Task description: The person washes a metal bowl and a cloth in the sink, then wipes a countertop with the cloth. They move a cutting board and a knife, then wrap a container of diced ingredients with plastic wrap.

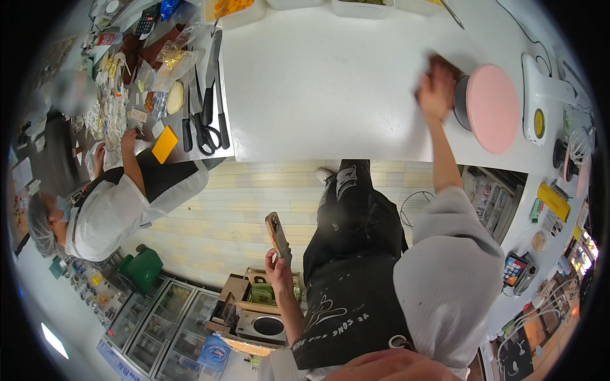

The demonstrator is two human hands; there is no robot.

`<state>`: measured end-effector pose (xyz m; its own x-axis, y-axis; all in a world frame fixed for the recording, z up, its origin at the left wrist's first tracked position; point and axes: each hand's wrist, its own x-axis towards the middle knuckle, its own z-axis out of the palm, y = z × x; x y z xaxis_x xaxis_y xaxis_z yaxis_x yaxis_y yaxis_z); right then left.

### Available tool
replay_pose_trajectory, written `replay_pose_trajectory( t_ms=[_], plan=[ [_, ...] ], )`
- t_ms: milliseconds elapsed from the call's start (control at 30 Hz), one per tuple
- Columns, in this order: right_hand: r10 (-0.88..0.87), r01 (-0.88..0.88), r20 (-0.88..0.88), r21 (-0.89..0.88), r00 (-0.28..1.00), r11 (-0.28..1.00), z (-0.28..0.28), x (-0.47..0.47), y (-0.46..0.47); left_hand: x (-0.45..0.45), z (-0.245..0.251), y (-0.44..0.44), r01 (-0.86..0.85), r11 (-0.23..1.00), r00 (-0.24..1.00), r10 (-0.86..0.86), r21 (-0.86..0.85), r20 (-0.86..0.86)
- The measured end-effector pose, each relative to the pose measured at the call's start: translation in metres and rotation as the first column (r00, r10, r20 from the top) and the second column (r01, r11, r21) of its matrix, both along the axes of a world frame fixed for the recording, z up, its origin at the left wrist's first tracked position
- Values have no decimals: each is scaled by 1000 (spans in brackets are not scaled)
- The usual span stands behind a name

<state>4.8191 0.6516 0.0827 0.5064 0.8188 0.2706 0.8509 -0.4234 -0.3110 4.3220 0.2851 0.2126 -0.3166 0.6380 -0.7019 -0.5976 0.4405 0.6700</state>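
My left hand (279,266) holds a smartphone (278,238) upright, away from the table and over the floor. Stretched across the white table (333,85), my right hand (436,93) is blurred and lies on a dark brown cloth or pad (445,64); whether the fingers grip it is hard to tell. Just right of that hand stands a cake turntable with a round pink top (493,108) and a grey base (461,102).
Knives (208,100) and black-handled scissors (207,138) lie at the table's left. Food tubs (236,12) line the far edge. A white kitchen scale (536,105) stands right of the turntable. A co-worker (109,214) works at the left counter.
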Motion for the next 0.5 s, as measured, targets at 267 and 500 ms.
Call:
replay_pose_trajectory(
  t_ms=[267,500],
  plan=[
    [807,-887,-377,-115,455,447,-35,-183,-116,-6,-10,23,171,977,985,-168,127,-36],
    [693,-959,-719,154,56,238,-13,-165,-165,9,-22,132,241,926,959,-274,289,76]
  ],
)
